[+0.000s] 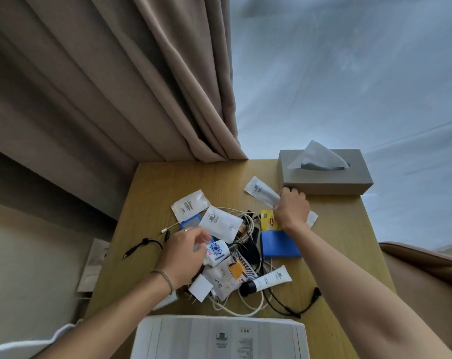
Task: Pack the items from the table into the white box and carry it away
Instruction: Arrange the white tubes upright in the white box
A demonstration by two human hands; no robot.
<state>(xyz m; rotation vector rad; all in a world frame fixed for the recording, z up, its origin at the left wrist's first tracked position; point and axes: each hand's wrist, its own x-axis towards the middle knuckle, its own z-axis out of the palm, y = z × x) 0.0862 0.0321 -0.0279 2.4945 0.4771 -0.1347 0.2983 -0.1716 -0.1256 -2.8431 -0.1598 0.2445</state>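
Note:
A heap of small items lies on the wooden table (155, 193): white sachets (191, 204), a yellow tea bag (267, 221), a blue case (278, 244), a white tube with a black cap (267, 279), a white charger (200, 287) and tangled cables (248, 305). My right hand (292, 208) grips a long white sachet (262, 191) near the tissue box. My left hand (186, 255) holds a small white tube with a blue pattern (217, 251) over the heap. The white box (219, 338) stands at the table's near edge.
A grey tissue box (325, 174) sits at the table's far right corner. Beige curtains (116, 86) hang behind and to the left. A short black cable (142, 247) lies at the table's left edge. A brown seat (426, 265) is on the right.

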